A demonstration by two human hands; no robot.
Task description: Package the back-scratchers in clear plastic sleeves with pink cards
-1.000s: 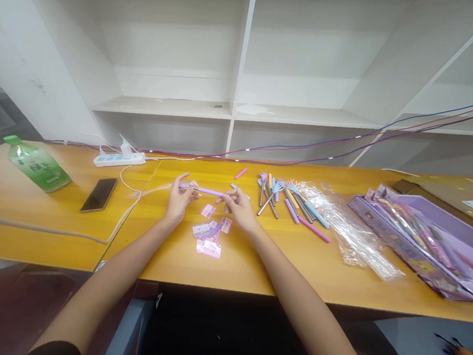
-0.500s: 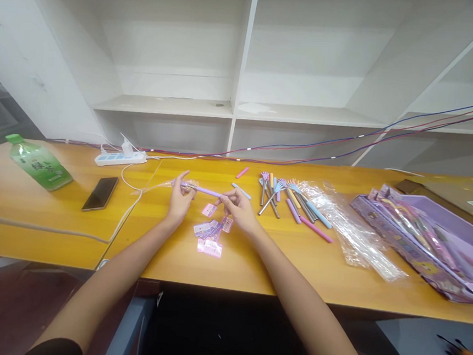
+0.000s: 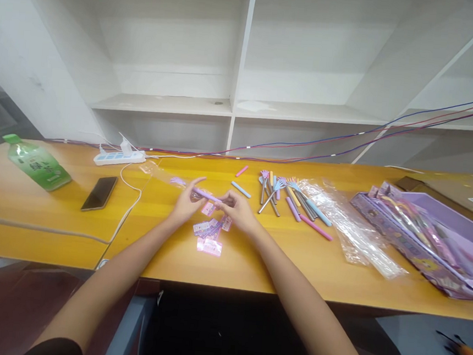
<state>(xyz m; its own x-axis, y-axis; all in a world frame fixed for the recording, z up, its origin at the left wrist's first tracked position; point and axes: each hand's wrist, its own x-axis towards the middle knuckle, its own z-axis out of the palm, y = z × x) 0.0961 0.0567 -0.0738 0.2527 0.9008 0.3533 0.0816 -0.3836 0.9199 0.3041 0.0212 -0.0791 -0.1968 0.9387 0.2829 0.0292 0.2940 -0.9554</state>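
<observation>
A purple-handled stick (image 3: 205,194) is held level between two bare hands, just beyond the pile of printed cards (image 3: 209,230). The left hand (image 3: 188,201) is curled round its middle, thumb and fingers gripping both stick and wrapping; the right hand (image 3: 236,208) pinches the handle's near end between thumb and fingers. The stick's lilac claw head (image 3: 177,181) lies inside a clear sleeve (image 3: 160,173), whose loose end trails beyond and to the left of the cards. How far the sleeve reaches along the handle cannot be told, as the fingers cover it.

Well to the right of the cards, a purple patterned box (image 3: 402,247) holds several slim pink and gold items in clear wrapping, laid lengthwise. Behind it, also far right of the cards, is a cardboard box (image 3: 446,193); its contents are hidden. Between the cards and the purple box, clear plastic bags (image 3: 351,232) lie flat on the tabletop (image 3: 254,262), next to a group of unwrapped claw-ended sticks (image 3: 268,200). Well left of the cards is a green-capped bottle (image 3: 39,166), its fill level unclear, with a phone (image 3: 99,193) nearer them.
</observation>
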